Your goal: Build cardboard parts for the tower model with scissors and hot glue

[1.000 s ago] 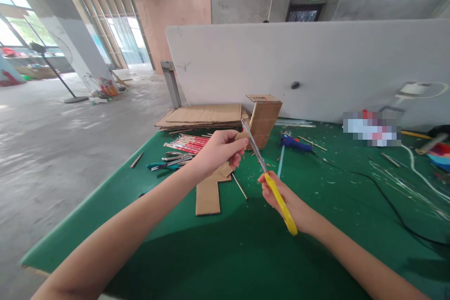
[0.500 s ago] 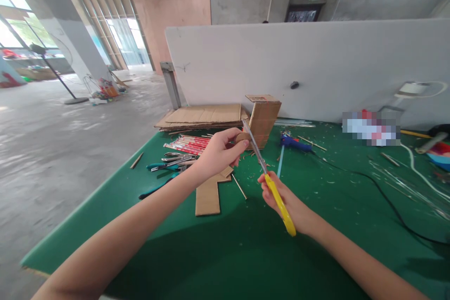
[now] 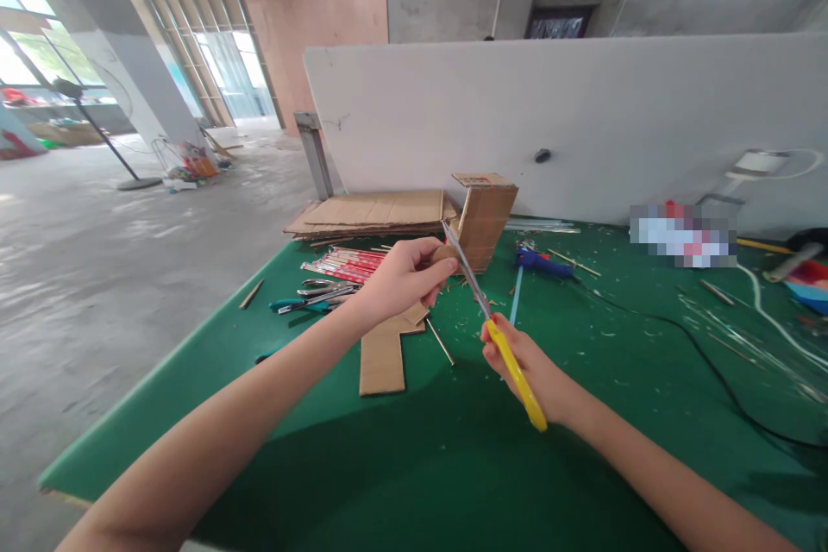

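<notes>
My left hand (image 3: 401, 278) is closed on a small brown cardboard piece (image 3: 443, 254), held up over the green table (image 3: 414, 457). My right hand (image 3: 534, 366) grips yellow-handled scissors (image 3: 498, 336), whose metal blades point up and left and meet the cardboard piece at my left fingertips. Below both hands a cut, stepped cardboard shape (image 3: 386, 351) lies flat on the table.
A stack of flat cardboard (image 3: 375, 214) and a small upright cardboard box (image 3: 486, 220) stand by the white partition (image 3: 582, 121). Red pencils (image 3: 346, 263), pliers (image 3: 304, 302), a blue glue gun (image 3: 542, 261) with a black cable (image 3: 699, 354), and scattered scraps lie around.
My hands and the scissors have barely shifted; the scissor blades sit slightly higher against the cardboard piece.
</notes>
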Available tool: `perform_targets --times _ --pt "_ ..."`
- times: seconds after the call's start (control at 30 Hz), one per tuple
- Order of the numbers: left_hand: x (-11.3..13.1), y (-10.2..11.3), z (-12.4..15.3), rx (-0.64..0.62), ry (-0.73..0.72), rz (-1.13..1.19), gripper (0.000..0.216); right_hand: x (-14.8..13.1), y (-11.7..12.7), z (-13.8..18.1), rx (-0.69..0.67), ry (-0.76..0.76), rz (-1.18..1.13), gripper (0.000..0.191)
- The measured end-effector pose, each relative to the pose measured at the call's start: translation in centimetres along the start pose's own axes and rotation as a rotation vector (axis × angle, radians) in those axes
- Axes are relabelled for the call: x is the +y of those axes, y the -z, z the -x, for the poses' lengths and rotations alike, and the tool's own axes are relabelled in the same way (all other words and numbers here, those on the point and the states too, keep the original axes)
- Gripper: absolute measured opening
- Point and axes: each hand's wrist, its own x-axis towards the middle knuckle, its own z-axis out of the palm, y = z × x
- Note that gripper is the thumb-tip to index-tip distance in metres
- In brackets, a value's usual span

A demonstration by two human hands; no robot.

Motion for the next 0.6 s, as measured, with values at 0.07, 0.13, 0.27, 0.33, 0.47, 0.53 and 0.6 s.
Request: perform_targets --times 0.07,0.13,0.27,0.33,0.47,0.53,0.6 --pt "-0.1 0.0 0.0 -0.01 -0.001 0.0 0.023 0.2 0.0 0.0 0.033 -0.002 0.031 0.045" --pt "-0.1 0.0 0.0 -0.02 0.002 0.015 0.024 0.5 0.0 -0.1 0.066 -0.004 0.041 0.043" --pt "-0.3 -0.1 0.0 -0.032 0.022 0.031 0.026 1.6 0.1 -0.3 0.068 0.062 0.106 0.038" --pt "-0.3 -0.2 0.0 -0.049 0.034 0.037 0.026 1.9 0.2 -0.4 0.05 0.073 0.12 0.036" --pt "-0.5 -0.4 0.0 -0.043 0.049 0.044 0.026 1.6 0.1 -0.4 0.076 0.049 0.06 0.038" --pt "-0.5 -0.4 -0.1 0.0 0.058 0.062 0.026 1.2 0.0 -0.3 0.076 0.04 0.049 0.04" --pt "-0.5 -0.4 -0.2 0.052 0.08 0.115 0.026 0.9 0.0 -0.2 0.06 0.033 0.022 0.041"
